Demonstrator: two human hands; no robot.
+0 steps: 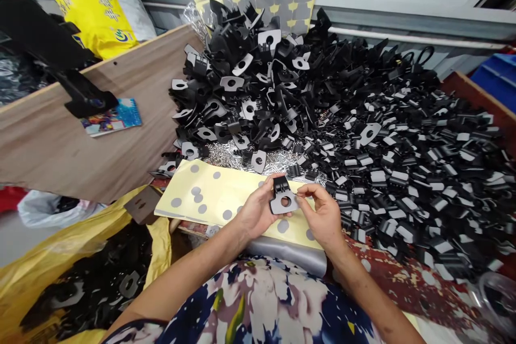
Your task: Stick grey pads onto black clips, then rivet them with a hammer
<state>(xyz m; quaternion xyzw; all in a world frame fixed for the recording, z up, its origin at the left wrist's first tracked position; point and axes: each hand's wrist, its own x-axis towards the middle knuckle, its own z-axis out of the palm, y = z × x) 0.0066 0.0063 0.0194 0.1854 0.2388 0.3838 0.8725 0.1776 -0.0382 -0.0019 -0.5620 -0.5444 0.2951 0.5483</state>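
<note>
My left hand holds a black plastic clip part with a grey face and a round hole, its hinge end pointing away from me. My right hand pinches at the right edge of that part, thumb and forefinger together; whatever is between them is too small to make out. Both hands are above a yellow sheet dotted with grey round stickers. Beyond the sheet are thin silver pins in a heap, and a large pile of black clip parts with grey faces.
Small black pieces cover the right side. A yellow sack with black parts stands at lower left. On the left are a wooden board and a black stand over a booklet. A blue crate is far right, a clear container lower right.
</note>
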